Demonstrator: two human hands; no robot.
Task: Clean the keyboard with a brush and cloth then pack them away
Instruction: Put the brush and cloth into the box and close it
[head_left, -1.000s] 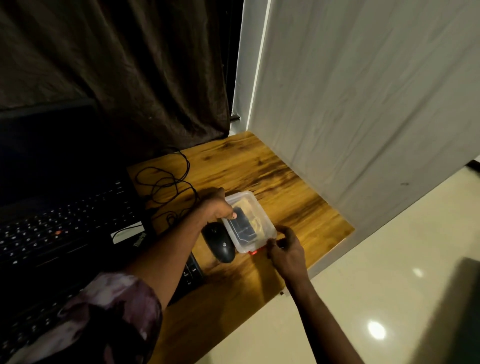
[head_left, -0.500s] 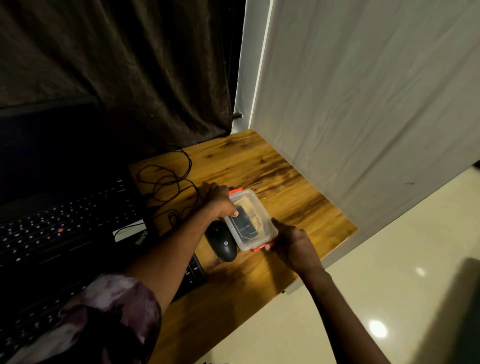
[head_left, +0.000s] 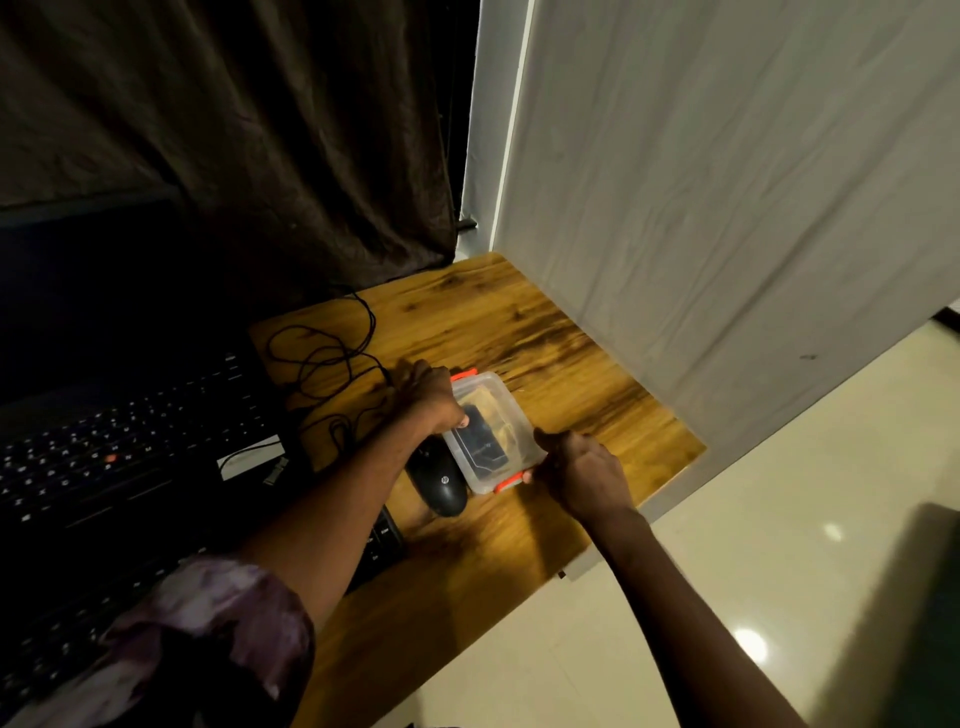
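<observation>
Fingers of the left hand (head_left: 434, 400) curl over the far-left edge of the clear plastic box (head_left: 491, 428); the right hand (head_left: 579, 470) pinches its near orange clip (head_left: 509, 482). Box rests on the wooden desk (head_left: 545, 338), touching the mouse (head_left: 440, 480).

Clear lidded box (head_left: 491, 428) with orange clips, dark brush (head_left: 480, 441) inside, flat on desk
</observation>
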